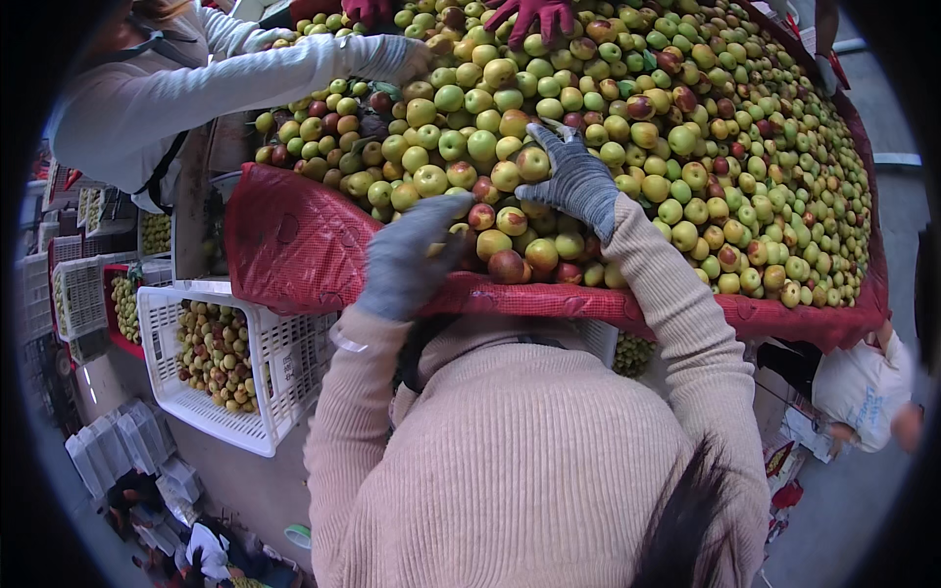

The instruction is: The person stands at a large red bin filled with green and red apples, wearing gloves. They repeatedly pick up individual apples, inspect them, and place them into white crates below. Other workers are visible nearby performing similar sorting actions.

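A broad heap of green and reddish jujubes (481, 145) lies before me on a table edged with red mesh sheeting (294, 235). My right hand (577, 173), in a grey knit glove, rests on the heap with thumb and fingers spread around a yellow-green fruit with a reddish patch (533, 163); whether it grips the fruit is unclear. My left hand (415, 250), gloved in grey too, is blurred above the near edge, its fingers curled over the fruit. What is under its palm is hidden.
A co-worker's gloved hand (397, 59) reaches in from the left; another's red gloves (533, 18) are at the far side. A white plastic crate (265, 382) with browner fruit stands below left. More crates (81, 294) stand farther left. Another person (864, 389) is at the right.
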The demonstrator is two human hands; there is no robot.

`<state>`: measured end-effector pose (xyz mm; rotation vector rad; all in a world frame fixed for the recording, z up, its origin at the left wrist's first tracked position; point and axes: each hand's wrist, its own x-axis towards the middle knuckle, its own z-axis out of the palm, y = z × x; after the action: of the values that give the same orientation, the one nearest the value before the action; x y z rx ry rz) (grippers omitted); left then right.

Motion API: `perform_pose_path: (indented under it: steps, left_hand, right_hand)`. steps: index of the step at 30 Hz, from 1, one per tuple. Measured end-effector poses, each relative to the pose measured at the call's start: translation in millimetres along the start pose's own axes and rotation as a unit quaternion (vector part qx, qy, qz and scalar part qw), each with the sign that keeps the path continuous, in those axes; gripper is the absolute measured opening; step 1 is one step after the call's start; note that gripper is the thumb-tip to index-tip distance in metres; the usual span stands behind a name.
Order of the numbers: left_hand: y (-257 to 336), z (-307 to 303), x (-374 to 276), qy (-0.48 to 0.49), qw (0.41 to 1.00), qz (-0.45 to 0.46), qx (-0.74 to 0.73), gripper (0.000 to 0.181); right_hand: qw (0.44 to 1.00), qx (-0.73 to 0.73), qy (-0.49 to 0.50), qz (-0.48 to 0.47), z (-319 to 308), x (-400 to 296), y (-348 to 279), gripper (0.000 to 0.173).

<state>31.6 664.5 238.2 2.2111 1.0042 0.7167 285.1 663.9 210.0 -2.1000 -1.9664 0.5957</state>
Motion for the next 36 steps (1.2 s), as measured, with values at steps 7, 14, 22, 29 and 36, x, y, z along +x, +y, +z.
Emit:
perform_pose_path:
  steps: [7, 14, 22, 29, 36]
  left_hand:
    - [-3, 28, 51, -0.283, 0.946, -0.092, 0.125, 0.033]
    - [-37, -41, -30, 0.11, 0.993, -0.011, 0.04, 0.045]
    - [-183, -202, -235, 0.335, 0.819, -0.347, 0.312, 0.053]
    - [-103, -107, -101, 0.366, 0.927, -0.041, 0.071, 0.027]
    - [33, 48, 68, -0.145, 0.957, 0.248, 0.034, 0.051]
  right_hand:
    - [0.995, 0.09, 0.004, 0.048, 17, 35, -15, 0.108]
    - [0.908, 0.419, 0.019, -0.017, -6, 23, -36, 0.086]
    - [0.913, 0.406, 0.034, 0.031, -47, -57, 44, 0.055]
    - [0.97, 0.143, 0.157, 0.116, -57, -126, 90, 0.052]
    - [0.921, -0.219, 0.037, 0.319, -69, -187, 88, 0.073]
